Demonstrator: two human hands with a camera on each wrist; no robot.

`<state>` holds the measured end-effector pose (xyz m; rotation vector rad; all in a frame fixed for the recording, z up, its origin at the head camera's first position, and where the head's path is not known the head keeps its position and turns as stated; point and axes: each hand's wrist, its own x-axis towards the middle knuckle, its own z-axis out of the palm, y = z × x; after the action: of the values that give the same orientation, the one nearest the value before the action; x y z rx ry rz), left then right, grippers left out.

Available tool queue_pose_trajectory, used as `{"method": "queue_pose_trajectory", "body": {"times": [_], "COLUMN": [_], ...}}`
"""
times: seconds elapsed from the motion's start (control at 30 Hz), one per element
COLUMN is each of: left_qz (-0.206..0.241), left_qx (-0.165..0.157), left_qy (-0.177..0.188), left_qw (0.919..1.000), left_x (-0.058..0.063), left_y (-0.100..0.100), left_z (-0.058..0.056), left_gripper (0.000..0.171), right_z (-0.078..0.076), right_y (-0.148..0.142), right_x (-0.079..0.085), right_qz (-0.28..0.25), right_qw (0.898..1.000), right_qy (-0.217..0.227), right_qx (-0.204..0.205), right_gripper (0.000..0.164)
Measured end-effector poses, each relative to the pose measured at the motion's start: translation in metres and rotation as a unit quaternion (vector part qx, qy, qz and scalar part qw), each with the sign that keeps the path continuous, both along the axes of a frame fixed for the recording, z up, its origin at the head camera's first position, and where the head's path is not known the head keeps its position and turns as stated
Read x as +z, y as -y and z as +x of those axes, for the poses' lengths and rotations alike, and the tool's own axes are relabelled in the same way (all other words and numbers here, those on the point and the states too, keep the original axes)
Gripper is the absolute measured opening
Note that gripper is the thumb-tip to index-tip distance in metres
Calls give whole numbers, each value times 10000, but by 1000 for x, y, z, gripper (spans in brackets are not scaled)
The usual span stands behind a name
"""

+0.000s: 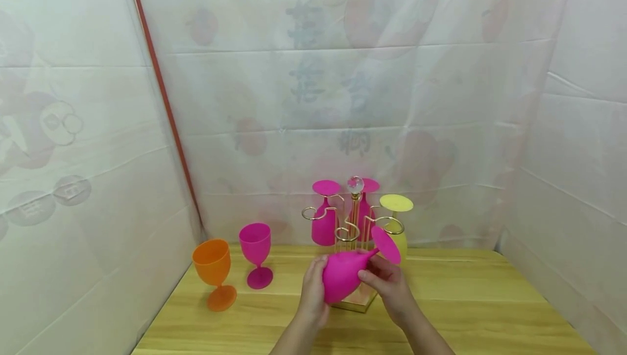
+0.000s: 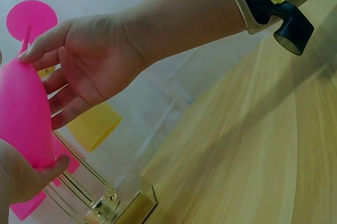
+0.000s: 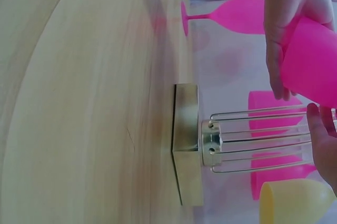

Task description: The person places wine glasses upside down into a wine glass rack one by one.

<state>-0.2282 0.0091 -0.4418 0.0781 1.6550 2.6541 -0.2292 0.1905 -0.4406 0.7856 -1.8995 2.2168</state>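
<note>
A pink plastic goblet (image 1: 343, 276) is held tilted in both hands, its foot up and to the right. My left hand (image 1: 313, 292) grips the bowl from the left. At the stem end, my right hand (image 1: 387, 284) pinches the goblet, with its thumb near the base of the bowl. Right behind the hands stands a gold wire rack (image 3: 187, 118) with a clear ball on top. Two pink goblets, one at the left (image 1: 325, 230) and one behind the post (image 1: 364, 213), hang upside down from its loops. A yellow goblet (image 1: 400, 243) hangs at the right.
On the left of the wooden table (image 1: 470, 300), an orange goblet (image 1: 212, 265) and another pink goblet (image 1: 256, 243) stand upright. Pale printed curtains (image 1: 264, 99) enclose the back and both sides. A red strip (image 1: 161, 83) runs down the left corner.
</note>
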Motion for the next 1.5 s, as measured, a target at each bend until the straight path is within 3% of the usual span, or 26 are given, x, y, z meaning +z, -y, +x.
{"method": "queue_pose_trajectory", "body": {"times": [0.63,1.27,1.5], "left_qz": [259,478,643], "left_qx": [-286,-632,-717], "left_qy": [233,463,458], "left_qw": [9990,9958,9943], "left_x": [-4,-4,-2], "left_y": [-4,-7,-8], "left_z": [0,3,2], "left_gripper": [28,50,47], "right_z": [6,10,8], "right_y": [6,8,8], "right_x": [3,3,4], "right_qz": [438,882,921], "right_qw": [9976,9933,9924], "right_qy": [523,687,801], "right_qx": [-106,-276,-172], "right_gripper": [61,73,78]}}
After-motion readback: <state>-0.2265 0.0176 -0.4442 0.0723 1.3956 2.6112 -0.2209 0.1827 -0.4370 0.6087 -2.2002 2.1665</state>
